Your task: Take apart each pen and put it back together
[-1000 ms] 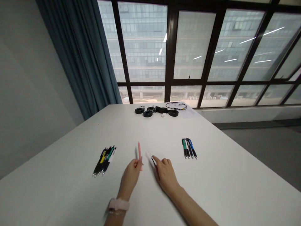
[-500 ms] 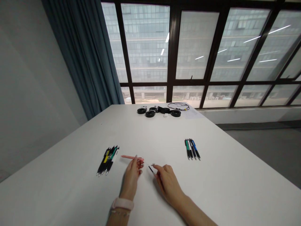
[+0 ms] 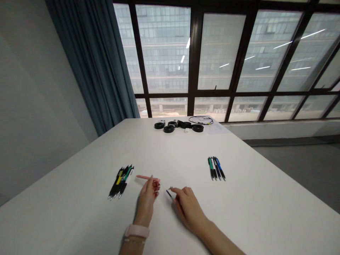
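My left hand point(image 3: 146, 199) is closed on a pink pen barrel point(image 3: 143, 177), whose far end sticks out to the left past the fingers. In my right hand point(image 3: 189, 207), pinched between thumb and fingers, is a thin pen refill point(image 3: 169, 193), clear with a dark ink section. It slants up and left toward the near end of the pink barrel; whether its tip touches the barrel is too fine to tell. Both hands are just above the white table point(image 3: 164, 152). Left of my left hand lies a bunch of pens point(image 3: 120, 182) in black, yellow, green and white.
On the right, several pens point(image 3: 216, 168) in green, white, black and blue lie side by side. Black tape-like rolls point(image 3: 169, 129) and a looped black cable point(image 3: 201, 120) rest at the table's far end. A blue curtain point(image 3: 98, 63) and windows stand beyond.
Almost nothing differs. Both hands keep their hold on the barrel and the refill, and the whole view has shifted slightly.
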A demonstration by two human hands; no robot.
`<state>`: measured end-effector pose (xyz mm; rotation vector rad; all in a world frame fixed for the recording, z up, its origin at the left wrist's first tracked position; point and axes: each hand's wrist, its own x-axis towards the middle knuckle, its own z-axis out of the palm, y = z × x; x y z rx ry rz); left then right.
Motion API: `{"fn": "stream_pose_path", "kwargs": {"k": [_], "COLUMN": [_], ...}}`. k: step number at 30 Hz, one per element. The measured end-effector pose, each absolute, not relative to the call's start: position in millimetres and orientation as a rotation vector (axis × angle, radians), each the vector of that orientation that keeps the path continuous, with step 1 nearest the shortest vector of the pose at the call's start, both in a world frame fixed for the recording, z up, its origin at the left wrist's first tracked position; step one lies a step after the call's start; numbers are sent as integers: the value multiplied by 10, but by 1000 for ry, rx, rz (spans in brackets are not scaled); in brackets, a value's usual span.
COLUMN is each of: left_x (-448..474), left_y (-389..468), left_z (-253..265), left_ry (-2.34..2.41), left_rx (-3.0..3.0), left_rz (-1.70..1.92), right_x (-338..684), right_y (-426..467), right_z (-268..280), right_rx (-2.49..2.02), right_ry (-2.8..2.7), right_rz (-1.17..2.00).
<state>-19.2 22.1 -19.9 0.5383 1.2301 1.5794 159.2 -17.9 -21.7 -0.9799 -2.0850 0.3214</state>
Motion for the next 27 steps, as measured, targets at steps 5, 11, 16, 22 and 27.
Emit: {"fn": "stream_pose_path", "kwargs": {"k": [5,11,16,22,27], "left_x": [-170,-151,-78,286,461], "left_y": [233,231,196,63,-60], "left_z": [-187,-150,-92,-205,-240], "left_ry": [1297,1302,1290,1236,1152], "left_rx": [640,670,718,775,754], "left_rz": [1593,1577,1528,1277,1204], "right_x": [1656,1732,1759,1748,1758], "right_y": [-122,-25,24,71,137], "right_z": [-275,-293,-246,-261,-294], "right_rx": [-1016,-1086,-1083,-1050,-1003], "right_ry": [-1900,-1715,-1554,-1299,-1135], "right_rz": [428,601,829,897,958]}}
